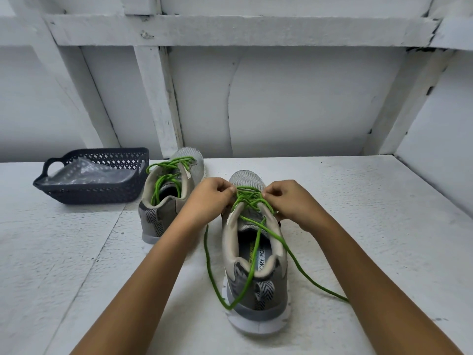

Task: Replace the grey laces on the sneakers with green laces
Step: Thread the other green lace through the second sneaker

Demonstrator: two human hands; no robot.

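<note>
Two grey sneakers stand on the white table, heels toward me. The near sneaker (256,272) carries a green lace (249,201) crossed over its tongue, with two long loose ends trailing back over the heel and onto the table. My left hand (208,198) pinches the lace at the left eyelets. My right hand (285,201) pinches it at the right eyelets. The far sneaker (166,196) sits to the left, laced in green (163,180), with the ends tucked inside its opening.
A dark blue perforated basket (94,175) with clear plastic inside stands at the back left. The white table (371,213) meets a white wall with wooden framing behind the shoes.
</note>
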